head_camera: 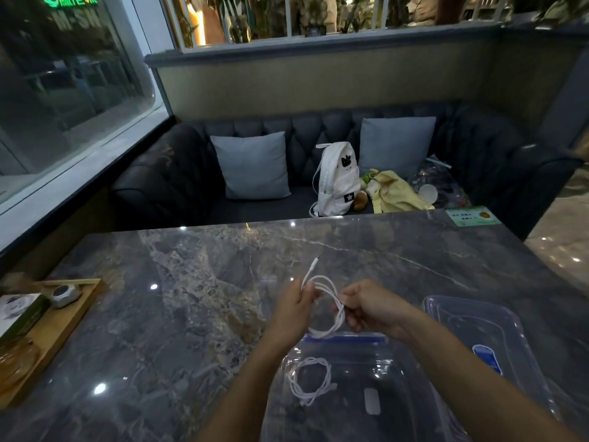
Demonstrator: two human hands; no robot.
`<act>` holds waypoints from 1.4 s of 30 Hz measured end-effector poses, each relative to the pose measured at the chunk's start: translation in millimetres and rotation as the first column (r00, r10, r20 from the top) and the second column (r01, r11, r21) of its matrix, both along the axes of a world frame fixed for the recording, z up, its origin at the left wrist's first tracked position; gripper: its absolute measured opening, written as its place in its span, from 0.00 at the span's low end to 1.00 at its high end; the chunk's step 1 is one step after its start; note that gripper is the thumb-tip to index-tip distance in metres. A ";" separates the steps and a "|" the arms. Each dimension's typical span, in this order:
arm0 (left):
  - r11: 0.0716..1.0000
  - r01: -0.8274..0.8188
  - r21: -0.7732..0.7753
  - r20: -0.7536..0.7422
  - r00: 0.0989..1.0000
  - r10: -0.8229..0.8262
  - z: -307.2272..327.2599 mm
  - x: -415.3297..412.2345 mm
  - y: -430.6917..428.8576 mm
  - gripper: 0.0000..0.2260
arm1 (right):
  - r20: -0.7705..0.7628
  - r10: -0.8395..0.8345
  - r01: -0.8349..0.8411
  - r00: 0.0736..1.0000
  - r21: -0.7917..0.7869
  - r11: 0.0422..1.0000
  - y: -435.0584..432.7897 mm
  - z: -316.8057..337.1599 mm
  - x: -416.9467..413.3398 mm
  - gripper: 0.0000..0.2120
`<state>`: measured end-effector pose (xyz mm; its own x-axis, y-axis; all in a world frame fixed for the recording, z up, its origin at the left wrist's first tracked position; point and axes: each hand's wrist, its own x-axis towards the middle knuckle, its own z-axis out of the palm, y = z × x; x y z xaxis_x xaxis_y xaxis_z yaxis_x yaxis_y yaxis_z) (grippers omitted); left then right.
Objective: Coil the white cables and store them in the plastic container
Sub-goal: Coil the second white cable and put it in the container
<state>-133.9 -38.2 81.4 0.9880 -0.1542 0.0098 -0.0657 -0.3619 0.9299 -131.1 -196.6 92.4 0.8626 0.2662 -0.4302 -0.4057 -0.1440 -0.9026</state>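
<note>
Nearest, one coiled white cable [310, 382] lies inside the clear plastic container [401, 400], left part. Just over its far rim, L hand [294, 309] & R hand [371, 307] each grip a second white cable [340, 314], looped btwn them, plug end sticking up. Lid [478, 327] lies at right; white backpack [338, 180] on sofa [178, 186] beyond.

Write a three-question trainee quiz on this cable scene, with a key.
1. True or false: the left hand and the right hand both hold a white cable.
2. Where does the finished coil lie? A in the container, B on the sofa, C on the wooden tray.
3. Fill in: the lid lies to the container's ___.
Key: 1 true; 2 A; 3 right.
</note>
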 end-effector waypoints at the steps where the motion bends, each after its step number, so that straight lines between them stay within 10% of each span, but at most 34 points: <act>1: 1.000 0.004 -0.019 -0.006 1.000 -0.004 -2.2 -0.3 0.6 0.12 | 0.004 0.015 -0.015 1.000 0.001 1.000 -0.8 1.8 -1.1 0.16; 10: 0.984 -0.123 -0.130 0.045 0.990 0.130 -0.4 1.7 -6.8 0.11 | 0.451 0.096 0.043 0.888 -0.288 0.957 13.8 -1.5 -0.3 0.08; 16: 0.991 -0.084 -0.102 0.024 0.996 0.087 6.8 -4.5 -10.5 0.10 | 0.330 -0.046 0.091 0.943 -0.123 0.988 9.6 -0.1 1.1 0.10; 21: 0.963 -0.152 -0.223 -0.247 0.964 0.095 15.6 -2.9 -13.2 0.12 | -0.012 -0.114 0.111 0.993 0.345 0.932 6.6 -0.1 -4.4 0.07; 24: 0.909 -0.210 -0.359 -0.457 0.889 0.024 21.1 0.0 -10.3 0.15 | 0.188 -0.146 0.117 0.971 0.159 0.980 5.8 2.2 -4.3 0.07; 28: 0.889 -0.266 -0.373 -0.544 0.839 0.023 22.0 -5.1 -14.2 0.17 | 0.715 0.245 0.197 0.655 -0.473 0.859 5.2 3.5 -5.7 0.13; 31: 0.896 -0.252 -0.366 -0.557 0.830 0.006 23.7 -7.4 -16.7 0.16 | 0.779 0.486 0.299 0.396 -0.610 0.734 4.6 -1.2 -11.9 0.07; 34: 0.899 -0.227 -0.373 -0.566 0.824 -0.027 23.5 -9.3 -15.5 0.16 | 0.798 0.507 0.349 0.327 -0.600 0.719 4.4 -1.7 -14.3 0.04; 42: 0.896 -0.125 -0.427 -0.497 0.860 -0.117 16.0 -11.7 -10.2 0.15 | 0.836 -0.013 0.333 0.549 -0.205 0.920 9.7 -9.6 -15.6 0.04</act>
<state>-145.7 -48.4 97.5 0.8734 -0.2500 -0.4180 0.4494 0.0827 0.8895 -146.7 -186.9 82.8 0.8921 0.0656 0.4471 0.4210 -0.4800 -0.7697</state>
